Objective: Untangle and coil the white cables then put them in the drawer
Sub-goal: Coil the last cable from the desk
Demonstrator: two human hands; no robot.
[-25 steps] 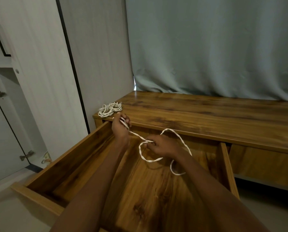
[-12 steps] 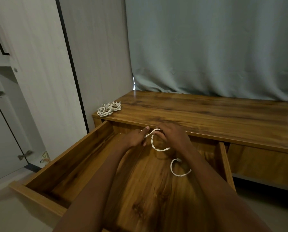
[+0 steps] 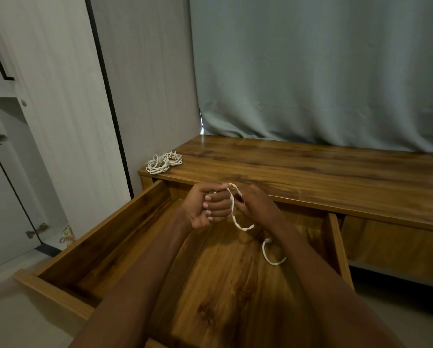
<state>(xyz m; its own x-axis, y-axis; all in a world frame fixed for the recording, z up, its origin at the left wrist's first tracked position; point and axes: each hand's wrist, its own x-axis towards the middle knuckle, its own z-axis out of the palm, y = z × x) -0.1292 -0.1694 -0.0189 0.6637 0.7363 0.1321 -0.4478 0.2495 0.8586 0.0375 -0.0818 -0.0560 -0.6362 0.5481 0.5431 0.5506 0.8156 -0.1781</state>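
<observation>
Over the open wooden drawer (image 3: 105,237) my left hand (image 3: 209,205) is clenched in a fist around one end of a white cable (image 3: 233,209). The cable runs over the fist's knuckles, and my right hand (image 3: 255,204) pinches it just to the right. From there it drops in a short loop, passes behind my right wrist, and its tail curls above the drawer floor. A bundle of other white cables (image 3: 164,162) lies on the left corner of the wooden cabinet top (image 3: 311,172).
A grey-green curtain (image 3: 311,71) hangs behind the cabinet. White cupboard doors (image 3: 34,121) stand to the left, close beside the drawer's left wall. The drawer's right wall (image 3: 338,247) borders a closed drawer front.
The hands came together from apart. The long open loop of cable has been gathered up, and my left hand has closed into a fist with cable laid over it.
</observation>
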